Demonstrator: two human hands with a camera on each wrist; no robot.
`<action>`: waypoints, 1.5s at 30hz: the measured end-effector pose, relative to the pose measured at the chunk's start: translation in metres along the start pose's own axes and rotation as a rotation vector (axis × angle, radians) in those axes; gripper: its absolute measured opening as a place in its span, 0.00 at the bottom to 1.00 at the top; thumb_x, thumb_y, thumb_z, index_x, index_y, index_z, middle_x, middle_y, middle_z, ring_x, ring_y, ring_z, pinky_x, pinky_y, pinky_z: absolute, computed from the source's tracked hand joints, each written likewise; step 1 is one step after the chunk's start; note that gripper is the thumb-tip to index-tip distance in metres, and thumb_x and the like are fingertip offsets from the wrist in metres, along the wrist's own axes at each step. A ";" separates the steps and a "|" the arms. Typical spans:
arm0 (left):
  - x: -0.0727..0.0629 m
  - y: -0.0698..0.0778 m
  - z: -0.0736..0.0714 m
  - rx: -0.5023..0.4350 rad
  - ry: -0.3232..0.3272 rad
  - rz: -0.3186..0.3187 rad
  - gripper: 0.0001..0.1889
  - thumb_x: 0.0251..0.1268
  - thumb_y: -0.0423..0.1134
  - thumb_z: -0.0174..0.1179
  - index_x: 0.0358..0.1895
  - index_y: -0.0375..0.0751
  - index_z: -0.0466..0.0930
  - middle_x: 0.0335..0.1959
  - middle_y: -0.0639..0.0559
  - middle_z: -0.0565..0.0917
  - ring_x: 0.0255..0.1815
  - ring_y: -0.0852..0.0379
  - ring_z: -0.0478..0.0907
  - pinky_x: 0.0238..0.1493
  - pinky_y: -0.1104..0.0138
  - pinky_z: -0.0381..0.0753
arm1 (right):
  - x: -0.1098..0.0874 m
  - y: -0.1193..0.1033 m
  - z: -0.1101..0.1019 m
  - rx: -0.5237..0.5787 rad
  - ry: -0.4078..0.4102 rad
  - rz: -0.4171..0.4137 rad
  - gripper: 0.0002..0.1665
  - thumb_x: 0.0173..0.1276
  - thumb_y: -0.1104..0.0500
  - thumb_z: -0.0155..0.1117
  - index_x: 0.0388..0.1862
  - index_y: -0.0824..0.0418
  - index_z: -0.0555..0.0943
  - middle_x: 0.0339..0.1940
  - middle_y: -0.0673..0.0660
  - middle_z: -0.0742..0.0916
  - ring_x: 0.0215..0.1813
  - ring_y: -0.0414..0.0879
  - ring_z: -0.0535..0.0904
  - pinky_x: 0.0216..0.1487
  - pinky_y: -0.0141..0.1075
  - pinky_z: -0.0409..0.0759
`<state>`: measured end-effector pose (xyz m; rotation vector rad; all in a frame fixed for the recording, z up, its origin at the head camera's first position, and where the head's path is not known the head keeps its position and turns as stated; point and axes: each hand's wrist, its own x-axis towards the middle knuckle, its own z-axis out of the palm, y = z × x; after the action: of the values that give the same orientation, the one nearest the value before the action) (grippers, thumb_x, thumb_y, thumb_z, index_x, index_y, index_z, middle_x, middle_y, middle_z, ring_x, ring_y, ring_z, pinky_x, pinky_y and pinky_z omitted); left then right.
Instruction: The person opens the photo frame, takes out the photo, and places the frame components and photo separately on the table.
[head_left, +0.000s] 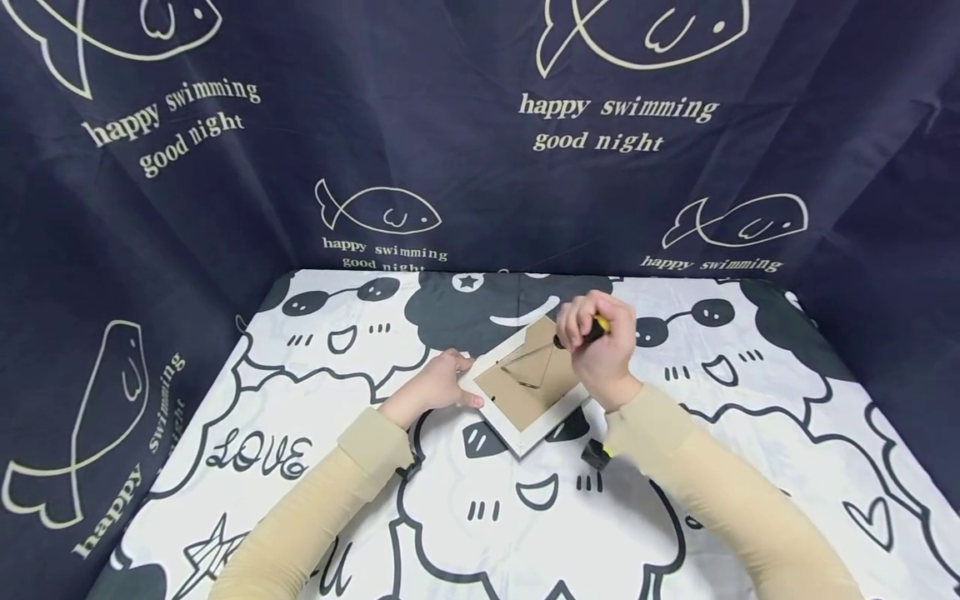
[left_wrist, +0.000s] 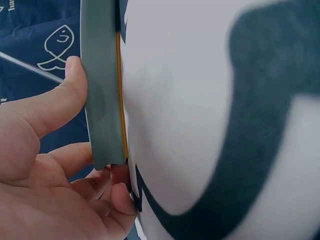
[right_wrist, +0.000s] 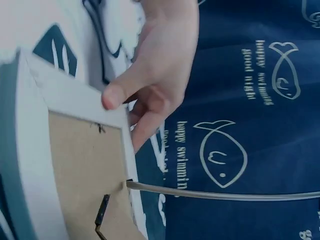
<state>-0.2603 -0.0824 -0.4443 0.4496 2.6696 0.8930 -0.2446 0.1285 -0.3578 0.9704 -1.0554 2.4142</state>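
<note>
Against navy fish-print fabric (head_left: 480, 150), your left hand (head_left: 438, 383) grips a picture frame (head_left: 551, 416) by one corner; your right hand (head_left: 606, 357) holds a screwdriver (head_left: 596, 330) over its backing (head_left: 528, 404).

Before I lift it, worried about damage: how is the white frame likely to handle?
The white frame is probably stiff, given its straight, thick edges. Its brown backing may shift, since a tool appears to rest at its edge. Being broad and flat, the frame seems unlikely to roll.
</note>
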 end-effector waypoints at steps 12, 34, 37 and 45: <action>0.000 0.003 0.001 0.038 0.011 0.039 0.37 0.43 0.46 0.74 0.59 0.34 0.75 0.55 0.36 0.76 0.57 0.43 0.72 0.59 0.53 0.71 | -0.005 -0.057 0.004 -0.062 -0.074 -0.166 0.22 0.62 0.67 0.39 0.08 0.65 0.55 0.05 0.54 0.63 0.09 0.42 0.58 0.11 0.32 0.56; -0.024 0.008 0.002 0.145 0.105 -0.073 0.36 0.51 0.55 0.68 0.56 0.29 0.75 0.50 0.38 0.79 0.41 0.51 0.74 0.43 0.60 0.77 | 0.020 -0.103 -0.049 -1.239 -0.035 0.292 0.23 0.61 0.71 0.45 0.07 0.61 0.70 0.05 0.49 0.70 0.09 0.40 0.63 0.12 0.32 0.59; -0.023 0.006 -0.003 0.100 0.098 -0.064 0.30 0.56 0.52 0.66 0.53 0.29 0.77 0.45 0.40 0.82 0.34 0.53 0.76 0.35 0.63 0.78 | 0.021 -0.098 -0.060 -1.384 -0.089 0.386 0.24 0.65 0.65 0.51 0.07 0.59 0.71 0.04 0.46 0.70 0.09 0.39 0.63 0.13 0.31 0.60; -0.017 -0.003 -0.015 -0.008 0.066 -0.057 0.20 0.60 0.45 0.63 0.48 0.32 0.80 0.31 0.49 0.80 0.27 0.58 0.74 0.27 0.69 0.73 | 0.010 -0.077 -0.088 -1.630 -0.309 0.450 0.24 0.60 0.60 0.57 0.06 0.55 0.66 0.05 0.42 0.63 0.11 0.38 0.59 0.15 0.31 0.57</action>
<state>-0.2510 -0.0991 -0.4317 0.3462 2.7223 0.9174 -0.2504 0.2458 -0.3543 0.4207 -2.7278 0.7935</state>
